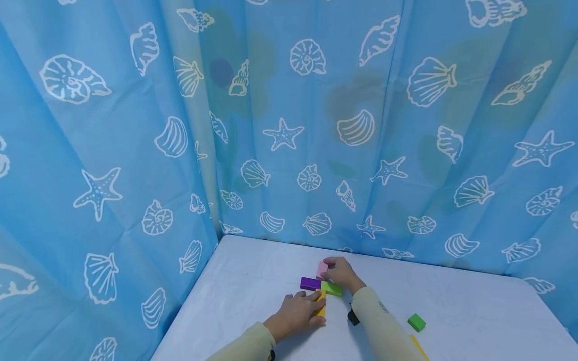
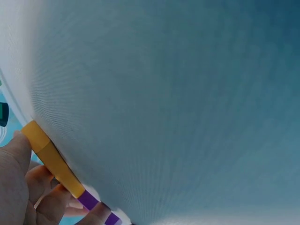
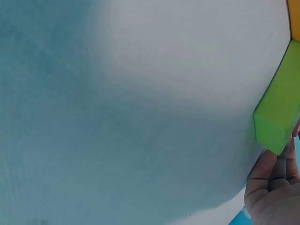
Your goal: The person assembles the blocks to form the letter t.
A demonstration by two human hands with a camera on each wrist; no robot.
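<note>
On the white tabletop my left hand (image 1: 295, 312) holds a yellow block (image 1: 320, 304) between thumb and fingers. In the left wrist view a seam line crosses this yellow block (image 2: 60, 168), and one finger reaches along to the purple block (image 2: 88, 199). My right hand (image 1: 341, 273) pinches a pink block (image 1: 321, 269), standing just behind the others. The purple block (image 1: 310, 284) and a light green block (image 1: 332, 289) lie end to end between the two hands. In the right wrist view the light green block (image 3: 281, 101) partly hides the right fingers (image 3: 264, 172).
A darker green block (image 1: 417, 322) lies apart on the right. A yellow piece (image 1: 420, 347) shows partly beside the right sleeve (image 1: 384, 326). Blue curtains with white shell prints (image 1: 280, 190) hang along the table's back and left edges.
</note>
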